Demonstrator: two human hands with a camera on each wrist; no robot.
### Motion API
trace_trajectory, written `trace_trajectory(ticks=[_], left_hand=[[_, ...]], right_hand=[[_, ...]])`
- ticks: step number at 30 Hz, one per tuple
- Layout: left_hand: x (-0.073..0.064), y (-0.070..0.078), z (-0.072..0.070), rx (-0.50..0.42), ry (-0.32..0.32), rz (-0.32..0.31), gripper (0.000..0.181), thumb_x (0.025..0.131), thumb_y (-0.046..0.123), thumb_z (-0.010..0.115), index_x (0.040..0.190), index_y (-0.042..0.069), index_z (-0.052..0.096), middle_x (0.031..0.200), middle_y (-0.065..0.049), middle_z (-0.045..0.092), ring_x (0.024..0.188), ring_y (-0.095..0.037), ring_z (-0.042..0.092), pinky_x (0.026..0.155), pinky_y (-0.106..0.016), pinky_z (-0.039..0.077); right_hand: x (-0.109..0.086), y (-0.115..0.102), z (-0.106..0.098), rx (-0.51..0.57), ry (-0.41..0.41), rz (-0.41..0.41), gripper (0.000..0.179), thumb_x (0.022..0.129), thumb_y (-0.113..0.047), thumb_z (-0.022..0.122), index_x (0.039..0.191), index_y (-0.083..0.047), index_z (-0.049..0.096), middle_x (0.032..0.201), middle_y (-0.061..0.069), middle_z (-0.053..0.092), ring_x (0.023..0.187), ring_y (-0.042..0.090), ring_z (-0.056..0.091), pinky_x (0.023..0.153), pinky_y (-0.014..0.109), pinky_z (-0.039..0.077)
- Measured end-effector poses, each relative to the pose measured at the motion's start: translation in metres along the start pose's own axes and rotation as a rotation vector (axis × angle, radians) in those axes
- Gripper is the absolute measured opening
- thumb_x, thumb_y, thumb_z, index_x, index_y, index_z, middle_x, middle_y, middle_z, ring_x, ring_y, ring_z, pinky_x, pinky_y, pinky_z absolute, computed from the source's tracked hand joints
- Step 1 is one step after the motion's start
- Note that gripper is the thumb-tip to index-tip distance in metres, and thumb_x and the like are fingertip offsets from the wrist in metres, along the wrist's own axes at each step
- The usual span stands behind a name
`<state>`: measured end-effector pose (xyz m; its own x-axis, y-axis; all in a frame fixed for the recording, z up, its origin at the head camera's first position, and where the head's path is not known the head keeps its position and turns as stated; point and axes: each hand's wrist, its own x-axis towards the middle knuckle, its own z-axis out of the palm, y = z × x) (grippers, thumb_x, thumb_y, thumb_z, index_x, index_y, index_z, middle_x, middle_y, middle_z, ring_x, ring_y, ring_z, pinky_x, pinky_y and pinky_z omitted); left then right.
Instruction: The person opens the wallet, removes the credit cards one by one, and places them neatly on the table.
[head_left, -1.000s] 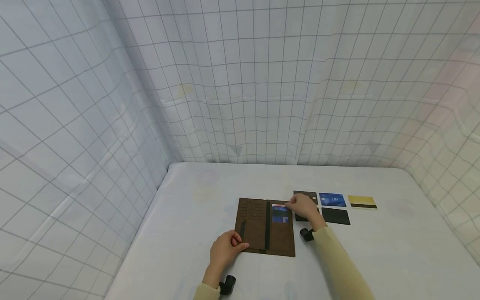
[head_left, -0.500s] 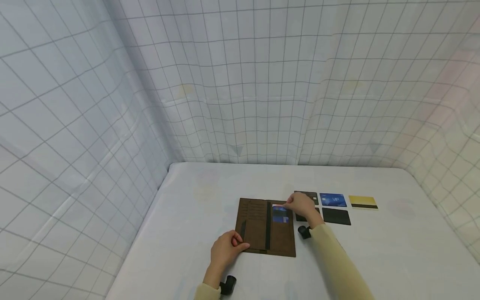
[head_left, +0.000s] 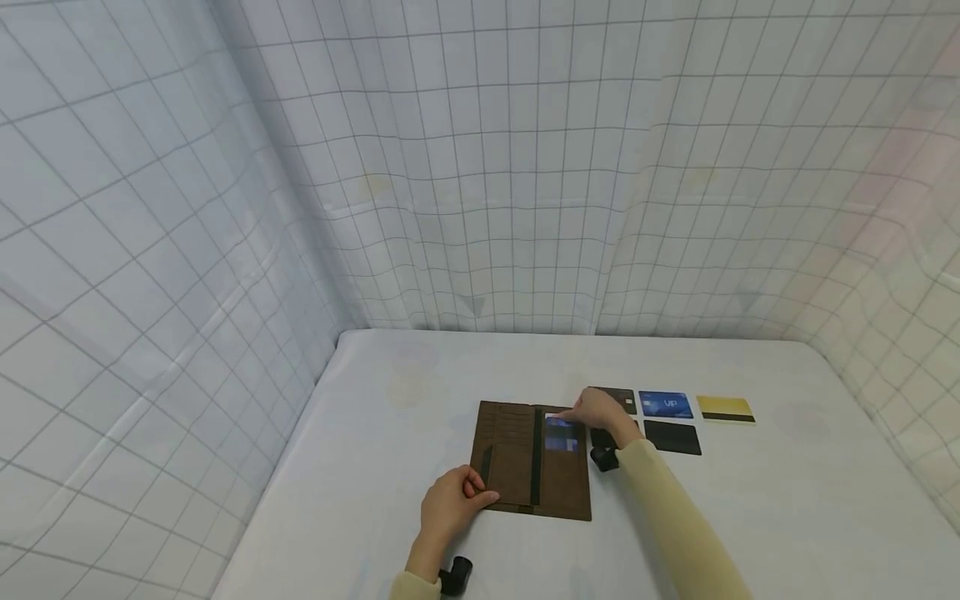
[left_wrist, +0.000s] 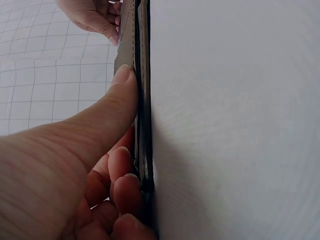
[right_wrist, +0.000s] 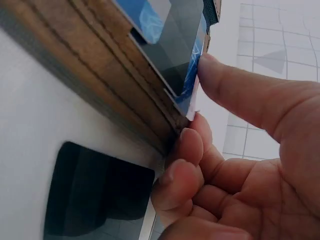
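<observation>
A brown bifold wallet (head_left: 558, 492) lies spread flat on the white table, with slots on its left half and a window pocket on its right half. In that pocket sits a blue card (head_left: 560, 439), its pale edge showing at the top. My right hand (head_left: 600, 410) pinches the card's upper right corner; in the right wrist view the thumb lies on the card (right_wrist: 180, 50) and curled fingers meet its corner. At the wallet's lower left corner, my left hand (head_left: 448, 504) grips the edge, thumb on top and fingers curled at the side.
Right of the wallet lie a dark chip card (head_left: 619, 397), a blue VIP card (head_left: 666, 405), a gold card (head_left: 725, 409) and a black card (head_left: 672, 437). Another black card (head_left: 600, 439) is partly hidden by my right wrist. Gridded white curtains (head_left: 480, 167) surround the table.
My right hand has shifted slightly left, its fingertips now further over the card's top edge. The left hand keeps its place on the wallet. The head view has tilted a little.
</observation>
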<state>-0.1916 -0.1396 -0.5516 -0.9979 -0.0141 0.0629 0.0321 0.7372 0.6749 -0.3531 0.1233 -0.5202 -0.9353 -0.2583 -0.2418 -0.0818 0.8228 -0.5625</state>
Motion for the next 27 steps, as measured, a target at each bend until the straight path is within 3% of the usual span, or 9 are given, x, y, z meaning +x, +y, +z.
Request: trace_trajectory(ticks=[8,12,17,24,27], left_hand=[[-0.001,0.000,-0.004,0.010,0.008,-0.015,0.030,0.074,0.037,0.080,0.075,0.017,0.057,0.063,0.009,0.044,0.054,-0.007,0.040,0.050,-0.026,0.034],[-0.002,-0.001,-0.005,0.012,0.015,-0.010,0.030,0.074,0.036,0.081,0.075,0.017,0.058,0.063,0.009,0.044,0.054,-0.007,0.039,0.050,-0.026,0.034],[-0.001,-0.002,-0.005,0.008,0.022,0.002,0.030,0.074,0.036,0.081,0.074,0.017,0.058,0.063,0.010,0.044,0.054,-0.007,0.039,0.050,-0.025,0.034],[0.001,0.000,-0.001,0.014,-0.011,-0.004,0.029,0.074,0.035,0.081,0.075,0.017,0.057,0.063,0.009,0.044,0.054,-0.007,0.039,0.050,-0.026,0.034],[0.002,0.001,0.000,0.023,-0.015,0.000,0.029,0.074,0.035,0.081,0.074,0.018,0.057,0.063,0.009,0.044,0.054,-0.007,0.040,0.050,-0.026,0.034]], right_hand=[[0.002,-0.001,-0.001,0.086,-0.017,0.029,0.043,0.083,-0.044,0.070,0.079,-0.003,0.056,0.073,0.005,0.052,0.066,0.018,0.048,0.058,0.030,0.039],[0.003,0.000,-0.004,0.140,-0.050,0.014,0.039,0.085,-0.040,0.070,0.080,-0.003,0.059,0.075,0.005,0.055,0.069,0.018,0.050,0.060,0.031,0.042],[0.004,0.002,-0.005,0.187,-0.067,-0.003,0.036,0.086,-0.037,0.070,0.074,-0.006,0.057,0.071,0.002,0.051,0.066,0.016,0.047,0.059,0.030,0.040],[0.003,0.010,-0.001,0.201,-0.073,0.012,0.051,0.088,-0.039,0.067,0.053,-0.012,0.041,0.053,-0.005,0.030,0.049,0.010,0.025,0.048,0.026,0.028],[0.002,0.012,0.000,0.196,-0.057,0.005,0.052,0.088,-0.037,0.067,0.051,-0.014,0.039,0.051,-0.006,0.028,0.047,0.008,0.023,0.047,0.026,0.026]])
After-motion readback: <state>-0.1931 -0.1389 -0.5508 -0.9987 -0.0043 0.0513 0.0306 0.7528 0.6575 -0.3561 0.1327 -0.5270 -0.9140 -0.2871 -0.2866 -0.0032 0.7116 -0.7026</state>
